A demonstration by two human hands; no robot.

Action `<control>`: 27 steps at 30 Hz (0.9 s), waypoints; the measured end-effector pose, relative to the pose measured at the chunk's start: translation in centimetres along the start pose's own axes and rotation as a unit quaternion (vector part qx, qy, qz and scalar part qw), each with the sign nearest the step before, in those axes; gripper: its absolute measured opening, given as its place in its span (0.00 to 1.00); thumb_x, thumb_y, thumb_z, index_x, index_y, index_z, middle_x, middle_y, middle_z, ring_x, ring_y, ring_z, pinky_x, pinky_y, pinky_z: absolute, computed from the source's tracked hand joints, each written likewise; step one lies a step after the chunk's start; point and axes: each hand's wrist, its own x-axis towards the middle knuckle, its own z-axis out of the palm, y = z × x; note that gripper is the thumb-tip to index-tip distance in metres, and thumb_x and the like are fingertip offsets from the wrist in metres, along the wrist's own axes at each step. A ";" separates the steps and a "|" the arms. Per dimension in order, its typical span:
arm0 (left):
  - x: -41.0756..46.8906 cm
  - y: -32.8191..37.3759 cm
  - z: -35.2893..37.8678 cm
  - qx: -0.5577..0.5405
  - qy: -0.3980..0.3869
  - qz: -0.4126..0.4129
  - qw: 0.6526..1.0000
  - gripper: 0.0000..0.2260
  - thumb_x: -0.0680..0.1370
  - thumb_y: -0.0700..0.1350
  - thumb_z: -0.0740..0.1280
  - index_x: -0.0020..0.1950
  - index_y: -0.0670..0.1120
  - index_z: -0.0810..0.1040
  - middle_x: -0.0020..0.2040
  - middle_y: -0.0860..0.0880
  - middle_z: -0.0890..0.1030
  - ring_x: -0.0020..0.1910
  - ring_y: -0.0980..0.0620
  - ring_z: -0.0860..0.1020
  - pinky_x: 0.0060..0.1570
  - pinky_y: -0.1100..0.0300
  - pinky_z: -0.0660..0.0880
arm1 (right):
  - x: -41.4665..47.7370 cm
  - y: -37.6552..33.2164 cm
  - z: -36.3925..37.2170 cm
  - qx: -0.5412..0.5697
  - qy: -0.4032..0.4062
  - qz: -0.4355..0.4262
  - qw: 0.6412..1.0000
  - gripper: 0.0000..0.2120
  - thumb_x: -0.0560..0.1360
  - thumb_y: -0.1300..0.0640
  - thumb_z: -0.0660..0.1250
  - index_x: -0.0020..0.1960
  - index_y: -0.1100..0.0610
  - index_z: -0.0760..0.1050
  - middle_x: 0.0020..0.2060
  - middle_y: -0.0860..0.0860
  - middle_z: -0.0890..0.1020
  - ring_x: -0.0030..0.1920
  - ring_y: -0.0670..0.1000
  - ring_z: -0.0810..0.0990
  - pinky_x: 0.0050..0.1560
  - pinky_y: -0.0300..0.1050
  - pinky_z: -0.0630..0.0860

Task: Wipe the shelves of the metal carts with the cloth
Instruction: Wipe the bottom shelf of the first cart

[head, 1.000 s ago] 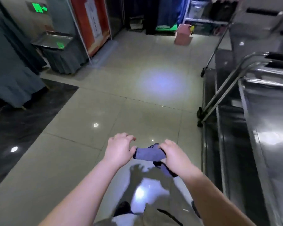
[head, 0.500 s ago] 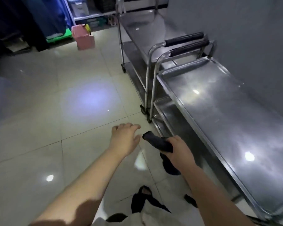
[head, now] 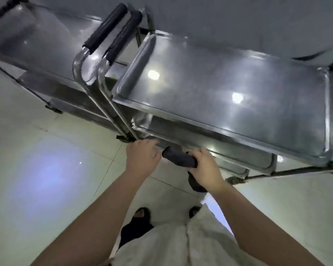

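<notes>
I am gripping the cloth [head: 179,160] in my right hand [head: 206,170], my fingers curling round its rolled middle, so that one dark end is sticking out toward my left and the other is hanging down below my wrist. My left hand [head: 142,157] is holding nothing. Its fingers are lying loosely bent, just beside the free end of the cloth (whether the fingertips are touching the metal rim ahead of them, I cannot tell).

Both hands are hovering at the front edge of the near cart [head: 181,117], level with its lower shelf [head: 210,140]. The cloth is hanging in the air just in front of that shelf's rim and well below the top shelf [head: 219,89], which is gleaming with spots of reflected light.

A second cart [head: 37,41] is standing to the left, and the two handles are nesting side by side, each wearing a black foam grip [head: 106,27]. Both carts are standing on the pale tiled floor [head: 37,179], close against a grey wall [head: 238,14].

Looking down, I am seeing my white garment [head: 181,244] and a black slipper [head: 139,215] on my foot.
</notes>
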 end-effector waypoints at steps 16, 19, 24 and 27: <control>11.7 -9.0 25.4 -0.018 -0.054 0.174 0.983 0.16 0.74 0.60 0.62 0.57 0.55 0.80 0.53 0.52 0.83 0.55 0.47 0.79 0.57 0.50 0.71 | 4.7 14.2 21.2 0.103 0.128 0.173 0.971 0.13 0.67 0.64 0.76 0.51 0.57 0.81 0.45 0.51 0.72 0.48 0.50 0.73 0.48 0.28 0.65; 12.7 -11.1 33.2 -0.059 -0.028 0.192 0.979 0.15 0.74 0.57 0.62 0.55 0.53 0.81 0.50 0.52 0.83 0.51 0.46 0.80 0.55 0.51 0.72 | 6.4 20.1 25.5 0.141 0.140 0.186 0.962 0.10 0.70 0.62 0.75 0.51 0.55 0.81 0.46 0.53 0.75 0.48 0.40 0.73 0.51 0.23 0.64; 16.8 -12.8 39.6 -0.171 0.157 0.256 0.938 0.08 0.75 0.49 0.68 0.50 0.48 0.83 0.46 0.51 0.83 0.49 0.48 0.79 0.61 0.61 0.65 | 8.0 24.7 26.3 0.203 0.229 0.115 0.945 0.08 0.70 0.57 0.71 0.49 0.50 0.79 0.45 0.46 0.76 0.48 0.44 0.77 0.52 0.30 0.69; 19.4 -12.0 39.3 -0.184 0.221 0.320 0.903 0.06 0.75 0.47 0.69 0.47 0.46 0.83 0.45 0.49 0.82 0.47 0.47 0.78 0.55 0.56 0.70 | 8.8 25.3 24.9 0.197 0.252 0.075 0.944 0.08 0.70 0.54 0.70 0.48 0.46 0.78 0.45 0.43 0.78 0.49 0.42 0.77 0.51 0.31 0.71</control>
